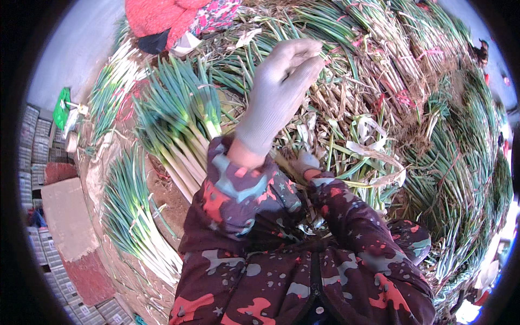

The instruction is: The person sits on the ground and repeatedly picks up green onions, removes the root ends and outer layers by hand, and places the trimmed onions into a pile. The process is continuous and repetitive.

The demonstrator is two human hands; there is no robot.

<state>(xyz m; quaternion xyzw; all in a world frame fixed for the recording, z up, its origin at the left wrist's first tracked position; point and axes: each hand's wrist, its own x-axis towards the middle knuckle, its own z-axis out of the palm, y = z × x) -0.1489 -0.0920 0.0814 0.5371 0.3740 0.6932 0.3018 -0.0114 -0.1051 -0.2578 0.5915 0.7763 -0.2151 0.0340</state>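
Observation:
My left hand (279,89), in a pale knit glove, is raised in front of me over the heap of green onions. Its thumb and fingers come together at the tips; whatever they may pinch is too small to make out. Lower down, close to my lap, is my right hand (307,161), also gloved. Its fingers are mostly hidden among dry leaves and stalks (284,161), so its grip does not show. Just left of my left forearm lies a bunch of cleaned green onions (181,138) with white stems. Torn, dry leaves (374,154) are strewn right of my right hand.
Another cleaned bunch of green onions (138,216) lies at the left. Uncleaned green onions (444,189) are piled along the right and far side. A person in a red top (162,21) is at the far left. A board (70,216) rests near stacked grey blocks (40,143).

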